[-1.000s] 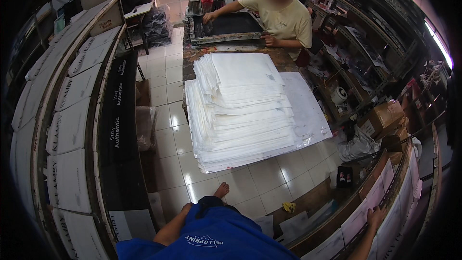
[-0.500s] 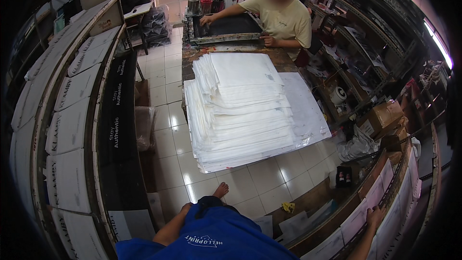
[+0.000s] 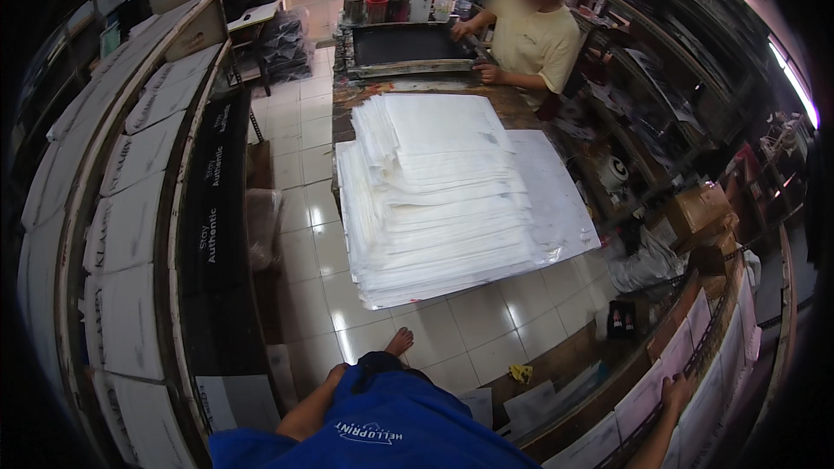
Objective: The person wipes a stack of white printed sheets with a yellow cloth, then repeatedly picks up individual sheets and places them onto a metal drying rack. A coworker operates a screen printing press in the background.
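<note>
My left hand (image 3: 336, 374) rests against my side by the hem of my blue shirt; its fingers are mostly hidden. Out at the lower right, my right hand (image 3: 674, 393) has its fingers bent over the rail of a long rack (image 3: 647, 421), beside white printed pieces laid along it. Ahead of me, a tall uneven stack of white sheets (image 3: 452, 200) lies on a pale board (image 3: 560, 187) at the near end of a worktable. Neither hand touches the stack.
Across the table a person in a pale yellow shirt (image 3: 539, 43) works at a dark framed printing screen (image 3: 408, 45). Paint pots (image 3: 375, 9) stand behind it. Racks of white printed pieces (image 3: 126, 230) line my left. Cardboard boxes (image 3: 695, 208) and shelving fill the right; white tiles (image 3: 304, 208) form the floor.
The other person's hand has moved from the screen's left side to its right end, and their body leans right. My hands and the stack keep their places; the view shifts slightly.
</note>
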